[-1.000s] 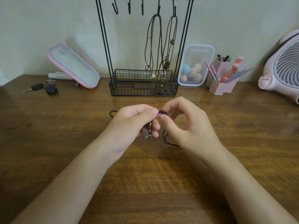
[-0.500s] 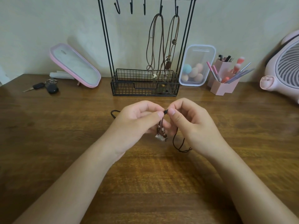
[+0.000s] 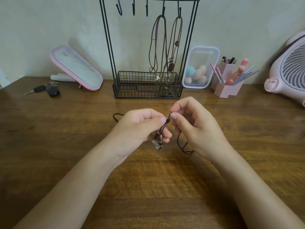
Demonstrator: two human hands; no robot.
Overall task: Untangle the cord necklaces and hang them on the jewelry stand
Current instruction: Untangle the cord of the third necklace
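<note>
A dark cord necklace [image 3: 162, 129] with small beads and a silvery pendant hangs between my hands above the wooden table [image 3: 66, 129]. My left hand [image 3: 140, 129] pinches its cords near the knot with thumb and fingers. My right hand [image 3: 193, 126] pinches the cord just above the knot. A loop of cord trails under the right palm, and another end shows left of the left hand. Behind stands the black wire jewelry stand [image 3: 148, 86], with two brown cord necklaces [image 3: 165, 52] hanging from its right hooks; three left hooks are bare.
A pink-rimmed mirror [image 3: 77, 68] leans at the back left, with keys [image 3: 47, 90] beside it. Right of the stand are a clear box of sponges [image 3: 199, 66], a pink brush holder [image 3: 229, 81] and a pink fan [image 3: 288, 71].
My hands have drawn slightly apart and the right one has risen. The beaded cords and pendant now hang out below my left fingers, with more cord showing under the right hand.
</note>
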